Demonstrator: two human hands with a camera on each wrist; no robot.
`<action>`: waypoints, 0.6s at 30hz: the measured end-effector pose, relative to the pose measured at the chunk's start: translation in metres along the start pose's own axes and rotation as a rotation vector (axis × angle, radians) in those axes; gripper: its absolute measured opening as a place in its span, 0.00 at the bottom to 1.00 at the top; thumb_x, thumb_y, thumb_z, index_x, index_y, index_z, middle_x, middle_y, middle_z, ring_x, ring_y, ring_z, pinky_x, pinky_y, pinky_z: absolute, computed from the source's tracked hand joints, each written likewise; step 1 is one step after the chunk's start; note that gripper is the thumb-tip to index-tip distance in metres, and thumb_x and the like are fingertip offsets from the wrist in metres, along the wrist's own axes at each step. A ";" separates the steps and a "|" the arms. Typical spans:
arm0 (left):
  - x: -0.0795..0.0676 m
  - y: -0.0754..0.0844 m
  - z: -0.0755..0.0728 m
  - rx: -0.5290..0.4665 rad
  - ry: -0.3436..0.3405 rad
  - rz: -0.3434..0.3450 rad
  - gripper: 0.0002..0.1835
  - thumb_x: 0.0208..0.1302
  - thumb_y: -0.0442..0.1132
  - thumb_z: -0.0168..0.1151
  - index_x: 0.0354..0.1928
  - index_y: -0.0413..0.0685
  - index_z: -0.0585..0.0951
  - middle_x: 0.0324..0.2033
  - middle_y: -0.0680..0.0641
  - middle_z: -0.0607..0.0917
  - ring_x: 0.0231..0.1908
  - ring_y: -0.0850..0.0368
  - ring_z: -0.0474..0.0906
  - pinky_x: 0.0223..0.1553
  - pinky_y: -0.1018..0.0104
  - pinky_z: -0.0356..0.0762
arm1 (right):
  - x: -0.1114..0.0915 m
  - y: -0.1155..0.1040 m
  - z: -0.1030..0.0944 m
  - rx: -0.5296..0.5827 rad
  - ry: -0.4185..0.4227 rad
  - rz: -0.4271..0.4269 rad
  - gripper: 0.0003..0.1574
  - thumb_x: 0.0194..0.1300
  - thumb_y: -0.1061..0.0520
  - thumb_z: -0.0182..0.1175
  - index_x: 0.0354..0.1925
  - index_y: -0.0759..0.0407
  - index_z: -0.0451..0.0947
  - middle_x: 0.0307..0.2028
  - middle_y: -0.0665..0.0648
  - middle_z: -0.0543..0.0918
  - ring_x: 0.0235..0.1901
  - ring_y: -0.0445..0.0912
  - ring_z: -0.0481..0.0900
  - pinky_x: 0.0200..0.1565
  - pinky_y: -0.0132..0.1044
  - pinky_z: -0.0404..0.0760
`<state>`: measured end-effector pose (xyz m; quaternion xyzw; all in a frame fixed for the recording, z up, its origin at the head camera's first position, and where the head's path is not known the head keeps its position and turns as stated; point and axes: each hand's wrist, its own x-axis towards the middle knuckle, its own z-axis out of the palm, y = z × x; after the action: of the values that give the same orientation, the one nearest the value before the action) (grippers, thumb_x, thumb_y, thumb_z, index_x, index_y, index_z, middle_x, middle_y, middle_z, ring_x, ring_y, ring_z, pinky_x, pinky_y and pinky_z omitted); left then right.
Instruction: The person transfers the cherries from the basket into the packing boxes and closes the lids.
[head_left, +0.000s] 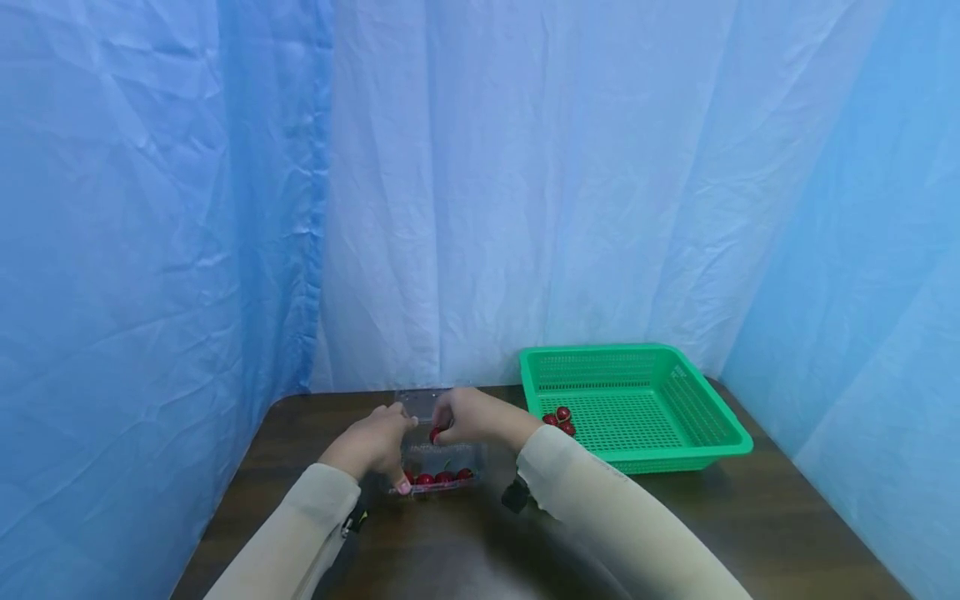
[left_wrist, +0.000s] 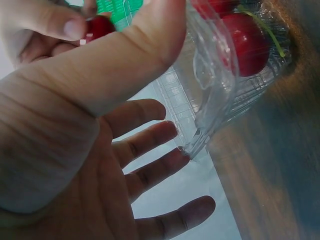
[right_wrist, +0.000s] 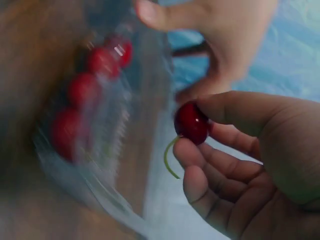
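A clear plastic box (head_left: 474, 457) sits on the table, with several red cherries (head_left: 444, 477) lined along its near side. My left hand (head_left: 373, 442) holds the box at its left side. In the left wrist view, the thumb lies by the near wall while fingertips touch the plastic edge. Over the box, my right hand (head_left: 472, 415) pinches a single dark red cherry (right_wrist: 193, 123) between thumb and fingers. A green stem (right_wrist: 170, 157) curves down from that cherry in the right wrist view.
To the right stands a green plastic basket (head_left: 652, 463) with a few cherries (head_left: 563, 413) at its left end. The dark wooden table (head_left: 420, 550) carries both containers. Blue and white curtains (head_left: 525, 208) hang behind it and at the sides.
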<state>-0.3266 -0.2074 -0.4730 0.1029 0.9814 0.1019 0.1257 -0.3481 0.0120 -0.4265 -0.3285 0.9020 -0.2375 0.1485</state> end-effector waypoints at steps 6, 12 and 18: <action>-0.026 0.018 -0.018 -0.001 0.007 -0.003 0.59 0.43 0.48 0.98 0.80 0.49 0.80 0.73 0.37 0.79 0.66 0.39 0.79 0.59 0.36 0.92 | 0.009 -0.012 0.030 -0.023 0.017 0.004 0.06 0.72 0.58 0.80 0.42 0.51 0.90 0.36 0.45 0.90 0.33 0.38 0.85 0.39 0.30 0.89; -0.027 0.019 -0.020 0.000 0.008 0.001 0.54 0.40 0.49 0.99 0.74 0.46 0.85 0.68 0.41 0.82 0.65 0.42 0.78 0.64 0.37 0.89 | 0.021 -0.015 0.050 0.006 0.009 0.014 0.06 0.70 0.58 0.80 0.40 0.51 0.90 0.32 0.45 0.89 0.30 0.40 0.84 0.35 0.32 0.86; -0.025 0.018 -0.019 0.000 0.011 -0.005 0.56 0.36 0.51 1.00 0.73 0.47 0.85 0.66 0.41 0.82 0.65 0.42 0.78 0.64 0.37 0.89 | 0.028 -0.012 0.061 0.032 0.025 0.044 0.08 0.69 0.56 0.82 0.41 0.52 0.90 0.32 0.47 0.89 0.30 0.41 0.84 0.34 0.34 0.85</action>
<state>-0.3045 -0.1992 -0.4451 0.0999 0.9824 0.1020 0.1206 -0.3368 -0.0340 -0.4746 -0.3031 0.9070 -0.2524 0.1478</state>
